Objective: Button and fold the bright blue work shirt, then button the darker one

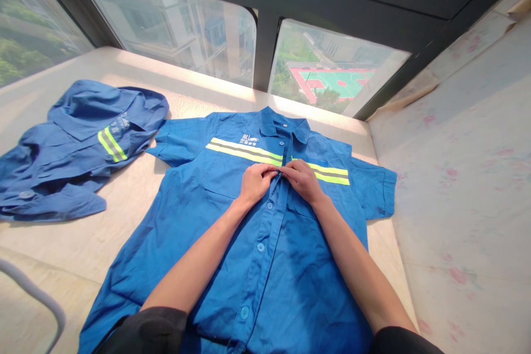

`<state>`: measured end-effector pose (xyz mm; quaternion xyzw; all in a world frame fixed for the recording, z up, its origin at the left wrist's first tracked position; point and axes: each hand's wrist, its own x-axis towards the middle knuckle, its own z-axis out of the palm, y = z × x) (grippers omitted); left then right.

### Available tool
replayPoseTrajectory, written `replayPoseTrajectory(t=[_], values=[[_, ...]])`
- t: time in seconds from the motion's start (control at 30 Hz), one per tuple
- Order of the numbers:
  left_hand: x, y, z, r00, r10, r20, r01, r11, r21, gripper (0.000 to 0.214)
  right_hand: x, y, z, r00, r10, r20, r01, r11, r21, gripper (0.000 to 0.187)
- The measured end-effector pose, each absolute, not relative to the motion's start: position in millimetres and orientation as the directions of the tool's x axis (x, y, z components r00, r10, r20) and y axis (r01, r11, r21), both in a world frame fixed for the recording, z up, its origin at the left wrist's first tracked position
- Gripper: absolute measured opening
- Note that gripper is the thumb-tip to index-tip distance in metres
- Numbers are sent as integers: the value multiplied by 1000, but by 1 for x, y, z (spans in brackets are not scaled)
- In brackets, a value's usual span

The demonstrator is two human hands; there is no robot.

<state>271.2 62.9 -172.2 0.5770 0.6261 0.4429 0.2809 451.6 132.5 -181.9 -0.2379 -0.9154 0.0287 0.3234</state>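
Observation:
A blue short-sleeved work shirt point(166, 249) with yellow-and-grey reflective bands lies face up, its collar toward the window. Both my hands meet at its front placket, level with the chest bands. My left hand point(258, 181) pinches the placket edge between thumb and fingers. From the other side, my right hand point(305, 180) pinches the fabric at the same spot, fingertips touching the left ones. Whatever lies between the fingertips is hidden. Below them a light blue button point(260, 247) shows on the placket, with others above and below it. The collar point(269, 121) lies spread.
Another blue garment point(74, 144) with a reflective band lies crumpled at the left on the pale ledge point(53, 254). A grey curved tube point(37, 293) is at the lower left. Dark window frames point(267, 38) border the far side; a flower-patterned wall point(460, 199) stands at the right.

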Motion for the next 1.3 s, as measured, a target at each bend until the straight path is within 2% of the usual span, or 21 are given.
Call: replayPoseTrajectory(t=[0.2, 0.4, 0.53, 0.83, 1.07, 1.17, 1.3], values=[[270, 65, -171, -204, 977, 63, 192, -23, 981, 13, 451, 131, -180, -672, 433, 601, 407, 894, -189, 23], [268, 69, -173, -166, 986, 12, 94, 4, 996, 13, 451, 132, -181, -667, 424, 613, 409, 896, -174, 23], [269, 69, -173, -184, 982, -30, 55, 41, 998, 21, 451, 133, -181, -670, 411, 618, 404, 900, -161, 23], [273, 65, -168, -202, 979, 7, 198, 33, 980, 16, 452, 132, -182, -678, 444, 586, 388, 893, -228, 30], [279, 56, -160, -210, 974, 88, 352, -8, 936, 13, 451, 132, -181, -674, 434, 598, 393, 896, -206, 29], [282, 51, -157, -185, 972, 148, 460, -48, 887, 15, 451, 132, -182, -675, 428, 601, 376, 900, -218, 28], [285, 48, -160, -123, 967, 224, 644, -94, 759, 17, 452, 133, -183, -695, 456, 556, 385, 889, -247, 30]])
